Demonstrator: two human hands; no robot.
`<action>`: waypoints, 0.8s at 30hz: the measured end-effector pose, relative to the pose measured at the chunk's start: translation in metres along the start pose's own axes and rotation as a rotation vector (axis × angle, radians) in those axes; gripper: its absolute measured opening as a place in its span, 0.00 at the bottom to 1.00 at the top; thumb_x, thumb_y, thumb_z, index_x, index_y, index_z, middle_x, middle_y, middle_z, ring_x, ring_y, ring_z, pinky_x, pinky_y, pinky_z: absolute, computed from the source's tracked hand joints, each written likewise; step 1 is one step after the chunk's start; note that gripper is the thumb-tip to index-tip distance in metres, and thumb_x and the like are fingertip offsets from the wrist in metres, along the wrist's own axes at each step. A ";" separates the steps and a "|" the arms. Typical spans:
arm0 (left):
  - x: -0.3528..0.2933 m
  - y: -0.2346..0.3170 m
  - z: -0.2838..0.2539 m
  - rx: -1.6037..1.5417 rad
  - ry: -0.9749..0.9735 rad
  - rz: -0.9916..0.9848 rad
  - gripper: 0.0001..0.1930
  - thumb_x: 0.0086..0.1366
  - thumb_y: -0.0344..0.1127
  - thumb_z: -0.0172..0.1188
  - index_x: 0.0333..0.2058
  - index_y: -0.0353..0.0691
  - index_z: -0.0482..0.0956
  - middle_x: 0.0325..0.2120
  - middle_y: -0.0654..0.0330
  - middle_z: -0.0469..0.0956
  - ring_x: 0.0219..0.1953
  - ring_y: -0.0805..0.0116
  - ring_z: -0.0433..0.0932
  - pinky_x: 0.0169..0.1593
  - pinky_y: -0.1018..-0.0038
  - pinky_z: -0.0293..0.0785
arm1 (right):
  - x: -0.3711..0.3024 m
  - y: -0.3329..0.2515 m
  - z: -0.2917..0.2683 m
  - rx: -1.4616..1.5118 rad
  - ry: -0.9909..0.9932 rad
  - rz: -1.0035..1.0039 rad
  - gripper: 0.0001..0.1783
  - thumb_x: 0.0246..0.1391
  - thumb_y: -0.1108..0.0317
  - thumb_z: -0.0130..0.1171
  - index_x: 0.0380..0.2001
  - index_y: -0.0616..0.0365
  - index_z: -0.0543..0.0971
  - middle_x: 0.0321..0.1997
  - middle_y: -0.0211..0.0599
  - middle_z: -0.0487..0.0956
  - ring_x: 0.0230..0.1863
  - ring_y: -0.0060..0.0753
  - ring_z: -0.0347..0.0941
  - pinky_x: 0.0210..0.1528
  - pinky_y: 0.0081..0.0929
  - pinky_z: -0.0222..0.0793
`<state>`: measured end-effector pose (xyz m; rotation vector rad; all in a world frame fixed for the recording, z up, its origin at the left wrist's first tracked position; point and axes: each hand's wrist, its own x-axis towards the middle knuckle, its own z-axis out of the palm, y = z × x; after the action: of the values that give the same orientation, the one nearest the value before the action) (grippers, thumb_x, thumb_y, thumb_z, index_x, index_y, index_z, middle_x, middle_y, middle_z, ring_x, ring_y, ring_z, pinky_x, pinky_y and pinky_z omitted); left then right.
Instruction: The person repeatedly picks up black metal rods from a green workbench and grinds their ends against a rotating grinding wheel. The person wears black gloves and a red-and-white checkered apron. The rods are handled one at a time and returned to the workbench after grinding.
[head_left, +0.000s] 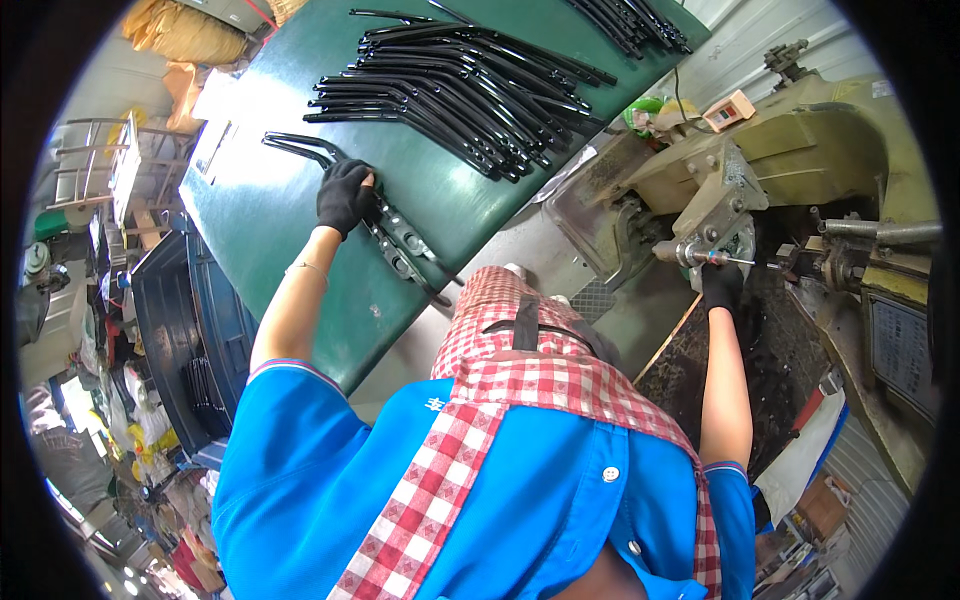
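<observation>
My left hand (pixel 345 197), in a black glove with a bare fingertip showing, is closed around a pair of bent black metal tubes (pixel 300 144) on the green table. Flat brackets with holes (pixel 405 240) join the tubes just below the hand, and their curved ends reach toward the table's near edge. On the right, my right hand (pixel 722 287), also black-gloved, is up against the tooling of a green machine (pixel 710 235). A thin metal rod (pixel 740 261) crosses just above its fingers. Those fingers look curled, but what they hold is hidden.
Bent black tubes (pixel 450 95) lie heaped across the green table (pixel 230 240), with another bundle (pixel 630 22) at the far right. A small control box (pixel 729 111) sits on the machine. Left of the table stands a dark blue bin (pixel 175 330). A red-handled tool (pixel 812 405) lies lower right.
</observation>
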<state>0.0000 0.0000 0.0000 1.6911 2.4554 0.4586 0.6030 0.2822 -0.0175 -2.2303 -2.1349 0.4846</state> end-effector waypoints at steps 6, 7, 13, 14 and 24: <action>-0.028 -0.002 0.031 -0.001 0.366 -0.265 0.11 0.54 0.36 0.56 0.36 0.41 0.74 0.43 0.54 0.72 0.52 0.51 0.67 0.58 0.62 0.60 | -0.001 0.008 0.022 0.167 0.141 -0.238 0.17 0.51 0.56 0.53 0.38 0.53 0.80 0.39 0.54 0.79 0.43 0.59 0.75 0.42 0.49 0.69; -0.028 0.001 0.035 -0.022 0.364 -0.230 0.11 0.54 0.36 0.56 0.37 0.41 0.74 0.44 0.54 0.72 0.53 0.51 0.67 0.58 0.61 0.59 | 0.001 0.008 0.018 0.096 0.132 -0.227 0.16 0.52 0.56 0.52 0.38 0.52 0.80 0.39 0.54 0.79 0.44 0.59 0.75 0.43 0.49 0.69; -0.019 0.019 0.032 0.036 0.285 -0.156 0.14 0.52 0.34 0.57 0.39 0.43 0.74 0.47 0.54 0.71 0.56 0.50 0.64 0.61 0.60 0.56 | -0.009 -0.015 -0.004 -0.041 0.007 -0.084 0.17 0.54 0.57 0.48 0.40 0.52 0.79 0.41 0.54 0.79 0.45 0.58 0.75 0.46 0.49 0.70; -0.015 0.021 0.036 0.116 0.308 -0.144 0.14 0.53 0.35 0.57 0.41 0.44 0.74 0.49 0.56 0.71 0.57 0.51 0.64 0.61 0.59 0.56 | 0.003 0.006 0.014 0.048 0.048 -0.099 0.17 0.54 0.57 0.49 0.41 0.53 0.78 0.41 0.55 0.78 0.45 0.59 0.74 0.45 0.49 0.69; 0.052 0.077 0.053 -0.064 0.104 0.072 0.20 0.57 0.39 0.58 0.50 0.47 0.72 0.52 0.58 0.71 0.55 0.54 0.68 0.56 0.63 0.66 | -0.023 -0.014 -0.043 1.470 -0.108 -0.024 0.03 0.59 0.69 0.55 0.35 0.56 0.73 0.28 0.29 0.72 0.29 0.24 0.71 0.32 0.24 0.71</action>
<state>0.0636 0.0829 -0.0219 1.7768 2.4278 0.6423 0.5989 0.2688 0.0314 -1.2538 -1.0125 1.5014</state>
